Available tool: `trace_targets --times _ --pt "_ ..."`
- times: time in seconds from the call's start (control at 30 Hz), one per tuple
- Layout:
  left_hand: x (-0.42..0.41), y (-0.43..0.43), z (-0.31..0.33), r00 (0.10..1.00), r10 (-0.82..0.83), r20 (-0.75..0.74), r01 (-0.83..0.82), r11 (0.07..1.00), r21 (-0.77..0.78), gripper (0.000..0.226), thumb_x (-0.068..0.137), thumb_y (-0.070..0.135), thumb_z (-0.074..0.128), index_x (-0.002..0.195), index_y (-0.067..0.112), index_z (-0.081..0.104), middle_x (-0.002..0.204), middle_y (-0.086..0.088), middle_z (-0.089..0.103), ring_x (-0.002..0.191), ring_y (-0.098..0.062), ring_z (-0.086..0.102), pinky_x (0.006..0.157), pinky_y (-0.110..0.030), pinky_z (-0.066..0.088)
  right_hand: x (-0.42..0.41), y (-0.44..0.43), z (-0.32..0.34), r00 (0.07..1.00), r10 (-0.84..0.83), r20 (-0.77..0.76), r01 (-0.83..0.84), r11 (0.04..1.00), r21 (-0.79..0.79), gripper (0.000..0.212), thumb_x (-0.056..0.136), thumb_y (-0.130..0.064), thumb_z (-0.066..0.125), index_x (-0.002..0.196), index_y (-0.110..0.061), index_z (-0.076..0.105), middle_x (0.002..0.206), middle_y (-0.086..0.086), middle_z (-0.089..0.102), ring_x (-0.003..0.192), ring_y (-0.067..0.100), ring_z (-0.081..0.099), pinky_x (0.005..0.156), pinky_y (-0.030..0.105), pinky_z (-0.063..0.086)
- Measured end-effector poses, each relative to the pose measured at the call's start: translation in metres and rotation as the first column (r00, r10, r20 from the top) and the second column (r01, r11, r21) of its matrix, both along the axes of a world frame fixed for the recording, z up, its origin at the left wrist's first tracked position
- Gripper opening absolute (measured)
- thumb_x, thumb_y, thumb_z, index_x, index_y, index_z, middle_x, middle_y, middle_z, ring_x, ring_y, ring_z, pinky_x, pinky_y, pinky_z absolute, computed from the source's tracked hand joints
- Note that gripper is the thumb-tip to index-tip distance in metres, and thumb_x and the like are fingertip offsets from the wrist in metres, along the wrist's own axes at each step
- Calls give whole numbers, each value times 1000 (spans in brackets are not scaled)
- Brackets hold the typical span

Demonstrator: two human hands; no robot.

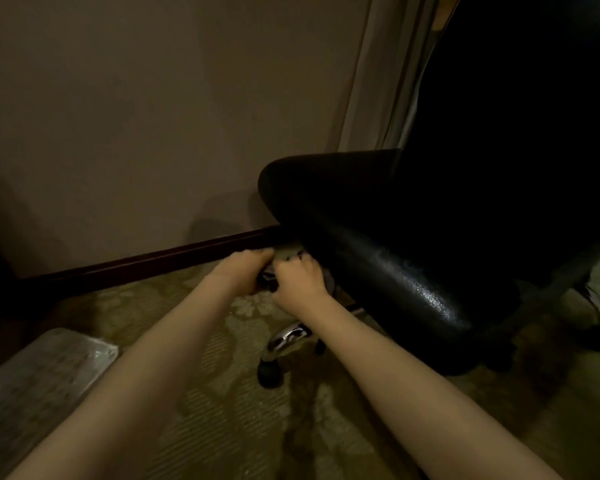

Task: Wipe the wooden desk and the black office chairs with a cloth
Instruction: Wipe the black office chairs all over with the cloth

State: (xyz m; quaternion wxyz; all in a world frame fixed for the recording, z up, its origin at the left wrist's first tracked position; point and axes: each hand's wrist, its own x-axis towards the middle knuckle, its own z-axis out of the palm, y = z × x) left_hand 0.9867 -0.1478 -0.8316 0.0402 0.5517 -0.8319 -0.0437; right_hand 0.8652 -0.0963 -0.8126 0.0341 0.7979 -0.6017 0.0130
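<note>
Black office chair [413,271] fills frame right; at centre my left hand [243,270] and right hand [300,284] both curl round the greyish cloth [288,253] under the seat edge. I'd keep it bunched and rub the base there, too dim to judge contact. Plastic sheet [42,375] lower left; chrome leg [288,336] and caster [269,370] below my wrists may snag

Reaching forward and down with both bare forearms, left hand [245,270] and right hand [300,284] side by side, nearly touching, fingers [293,263] curled in.
</note>
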Motion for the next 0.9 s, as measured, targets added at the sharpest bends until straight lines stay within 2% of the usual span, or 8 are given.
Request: trace_targets --times 0.13,0.3,0.4,0.5,0.6,0.8,0.87,0.9 --pt "11 8 6 997 -35 66 38 998 -49 41 83 33 63 120 21 48 119 -3 56 108 -25 57 81 -34 45 -2 13 -5 998 21 64 -23 999 33 48 90 -27 55 134 -11 44 130 17 48 123 33 40 100 38 35" --pt "20 13 64 967 -97 -238 2 930 -369 34 75 35 70 94 22 45 94 4 53 86 -22 57 63 -30 41 -14 12 59 974 84 211 -23 961 -276 50 84 -19 55 133 -17 49 126 10 53 114 28 44 93 34 37" --pt "-2 15 94 907 -231 -351 56 894 -445 44 76 34 69 113 21 48 104 1 54 89 -19 55 68 -35 46 -34 19 90 967 69 244 31 923 -383 51 82 -22 57 133 -22 50 124 8 54 112 27 45 91 34 38" --pt "-34 15 101 917 -273 -290 136 899 -415 53 78 36 66 126 26 46 113 -1 54 98 -20 56 78 -38 49 -62 15 105 971 -28 238 115 926 -360 45 81 -23 58 127 -26 57 116 7 58 108 27 49 88 34 41" --pt "-56 16 93 888 -330 -319 218 915 -338 46 77 37 66 120 27 52 110 0 59 98 -18 57 80 -38 49 -92 20 97 950 -73 303 150 959 -238 43 80 -24 59 123 -31 60 112 5 62 105 25 55 86 32 45" --pt "-48 44 53 785 -308 -537 214 949 -232 42 68 26 69 108 22 57 88 9 60 78 -13 59 66 -30 46 -75 56 64 1000 -20 13 23 954 -298 48 85 -31 54 133 -22 47 124 10 50 113 30 43 93 38 34" --pt "-35 53 40 869 -265 -417 257 963 -76 48 65 21 72 110 25 56 87 9 61 79 -14 60 67 -27 44 -60 73 41 999 21 -25 -26 977 -210 45 85 -26 54 129 -16 49 124 13 50 115 32 44 94 39 34" --pt "-30 58 36 929 -267 -256 283 959 29 50 65 24 71 112 29 56 86 10 60 80 -13 60 67 -26 44 -56 81 28 999 29 27 -26 994 -105 42 86 -24 55 127 -14 51 123 13 52 115 32 46 94 38 37"
